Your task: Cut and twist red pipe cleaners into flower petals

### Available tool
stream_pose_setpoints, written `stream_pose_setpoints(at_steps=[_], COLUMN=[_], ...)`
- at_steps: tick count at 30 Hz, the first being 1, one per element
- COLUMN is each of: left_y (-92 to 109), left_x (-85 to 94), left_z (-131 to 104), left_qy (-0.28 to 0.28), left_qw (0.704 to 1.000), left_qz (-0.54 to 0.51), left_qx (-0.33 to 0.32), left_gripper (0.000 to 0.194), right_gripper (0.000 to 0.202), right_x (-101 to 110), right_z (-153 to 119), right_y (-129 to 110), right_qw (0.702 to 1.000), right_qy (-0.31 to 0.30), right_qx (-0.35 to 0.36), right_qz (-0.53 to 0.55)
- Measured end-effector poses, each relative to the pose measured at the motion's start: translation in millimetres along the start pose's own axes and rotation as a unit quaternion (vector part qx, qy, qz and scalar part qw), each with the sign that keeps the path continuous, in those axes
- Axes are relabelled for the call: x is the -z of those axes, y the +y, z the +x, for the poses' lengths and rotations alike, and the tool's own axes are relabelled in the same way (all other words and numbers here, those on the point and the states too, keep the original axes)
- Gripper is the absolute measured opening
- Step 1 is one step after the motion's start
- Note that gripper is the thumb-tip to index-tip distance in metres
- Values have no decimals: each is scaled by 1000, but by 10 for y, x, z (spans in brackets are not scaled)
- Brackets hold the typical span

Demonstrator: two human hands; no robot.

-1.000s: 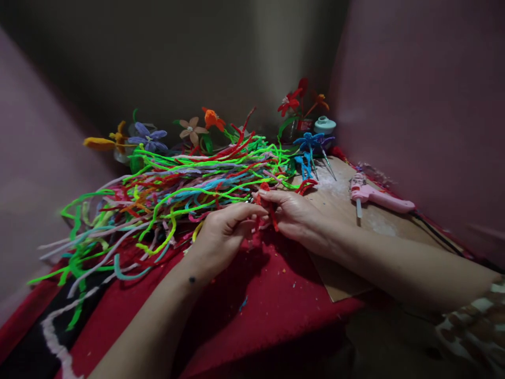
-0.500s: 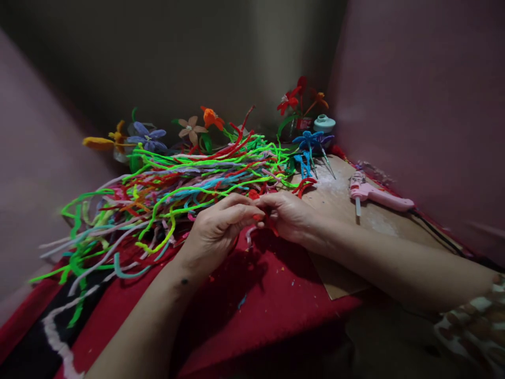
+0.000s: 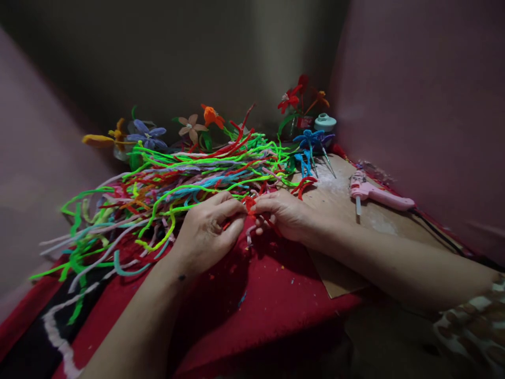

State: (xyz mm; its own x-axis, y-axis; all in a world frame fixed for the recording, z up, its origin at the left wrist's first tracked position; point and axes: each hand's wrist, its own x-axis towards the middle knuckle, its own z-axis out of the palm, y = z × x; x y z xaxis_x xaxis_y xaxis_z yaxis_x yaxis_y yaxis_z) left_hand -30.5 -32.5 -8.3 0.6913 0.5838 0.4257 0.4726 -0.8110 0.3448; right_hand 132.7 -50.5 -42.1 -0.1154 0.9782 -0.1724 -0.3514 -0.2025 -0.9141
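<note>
Between my two hands is a red pipe cleaner point(image 3: 250, 203), bent into a small looped shape. My left hand point(image 3: 211, 226) pinches its left side with thumb and forefinger, the knuckles turned up. From the other side my right hand point(image 3: 282, 213) grips it between thumb and fingertips, and a dark red strand hangs under the fingers. Parts of the piece are hidden by my fingers. Just beyond my hands lies a large pile of loose pipe cleaners point(image 3: 189, 173) in green, red, pink, blue and yellow.
A pink glue gun point(image 3: 382, 197) rests on a brown board point(image 3: 347, 242) at the right. Blue pipe-cleaner flowers point(image 3: 310, 139) and a pale blue bottle point(image 3: 325, 122) stand behind. More flowers, including a tan one point(image 3: 192, 128), line the back. Red cloth point(image 3: 268, 295) covers the table.
My left hand has turned palm-down and its fingertips have shifted left. My hands have parted slightly, so more of the red pipe cleaner shows between them.
</note>
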Motion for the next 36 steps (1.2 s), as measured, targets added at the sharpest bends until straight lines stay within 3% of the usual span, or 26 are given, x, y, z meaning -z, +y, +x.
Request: stream_pose_setpoints(at_steps=[11, 25, 28, 32, 36], left_y=[-28, 81, 47, 15, 30], left_x=[-45, -214, -234, -164, -107], left_z=[-23, -65, -60, -33, -17], left_qy=[-61, -84, -72, -17, 32], left_qw=[988, 958, 971, 999, 992], left_qz=[142, 270, 223, 47, -103], left_qx=[-25, -51, -44, -17, 59], left_gripper=[22, 20, 18, 16, 8], right_gripper=[11, 16, 11, 13, 12], right_x=[-29, 11, 5, -8, -34], right_z=[-17, 33, 26, 2, -17], right_y=[36, 161, 111, 28, 12], right_qw=[999, 995, 998, 999, 999], right_qy=[-2, -13, -5, 8, 12], right_qx=[5, 21, 6, -11, -14], right_qz=[-51, -92, -62, -31, -39])
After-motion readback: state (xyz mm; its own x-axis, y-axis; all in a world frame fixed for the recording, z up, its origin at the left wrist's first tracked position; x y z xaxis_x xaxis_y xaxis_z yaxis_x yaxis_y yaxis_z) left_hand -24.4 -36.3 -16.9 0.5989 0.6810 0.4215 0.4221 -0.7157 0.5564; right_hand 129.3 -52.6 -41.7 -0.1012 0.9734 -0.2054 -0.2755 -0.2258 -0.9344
